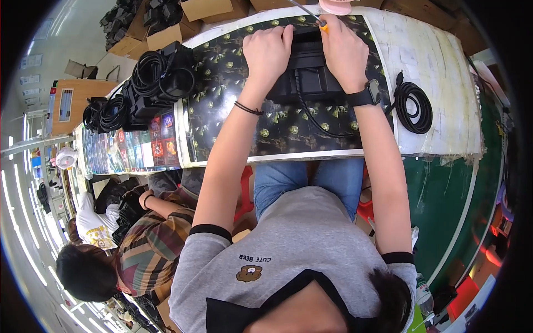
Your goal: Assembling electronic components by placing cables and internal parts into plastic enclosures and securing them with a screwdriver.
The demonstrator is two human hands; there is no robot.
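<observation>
Head view: at twelve o'clock a black power adapter lies on the patterned mat of the tabletop. The left hand lies curled over its left end, apparently to steady it. The right hand is closed on an orange-handled screwdriver at its far edge. A coiled black cable lies at two o'clock, off to the side.

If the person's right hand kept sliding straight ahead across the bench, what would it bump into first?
Probably the pink round object at the bench's far edge, just beyond the right hand, which grips an orange-handled tool over the black device. Depth is hard to judge here.
</observation>
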